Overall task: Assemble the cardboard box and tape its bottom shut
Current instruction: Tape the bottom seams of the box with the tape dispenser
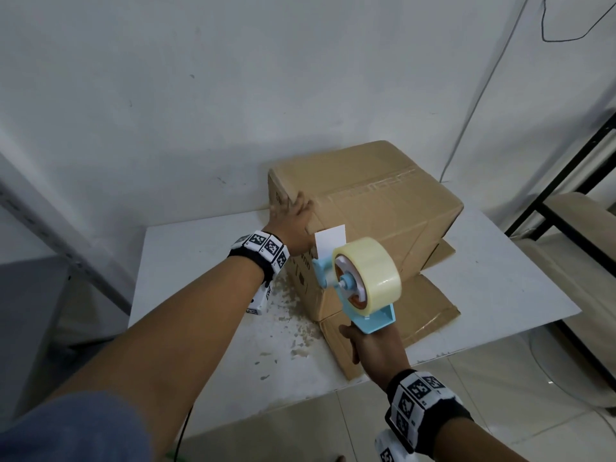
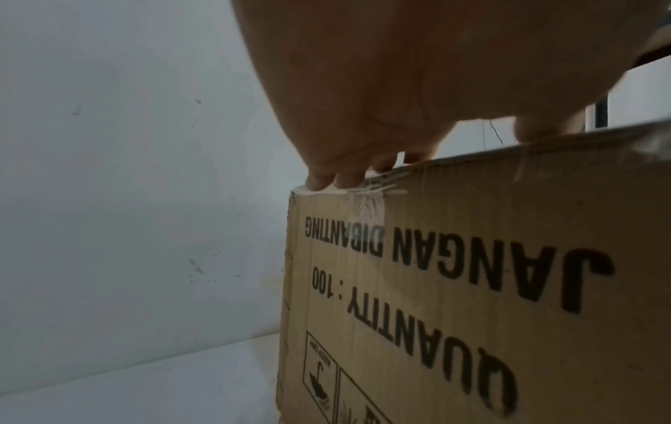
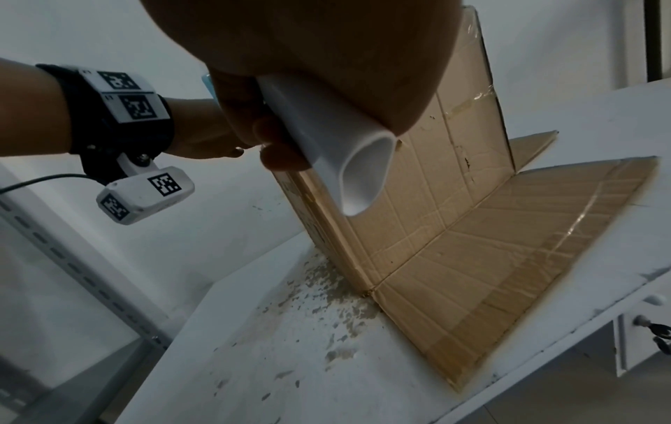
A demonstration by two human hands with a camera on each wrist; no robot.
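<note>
Box (image 1: 373, 208) on table (image 1: 186, 261), against wall (image 1: 166, 95), seemingly

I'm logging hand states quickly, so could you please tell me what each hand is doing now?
Left hand: open, fingers pressing the cardboard box top edge.
Right hand: gripping the tape dispenser handle.

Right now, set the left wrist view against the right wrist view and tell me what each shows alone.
Only the left wrist view shows the left hand with its fingertips on the cardboard box's top edge, and upside-down print reading JANGAN DIBANTING. Only the right wrist view shows the right hand gripping the tape dispenser's white handle, and the flaps splayed flat on the table. Both show the box, table and wall.
</note>
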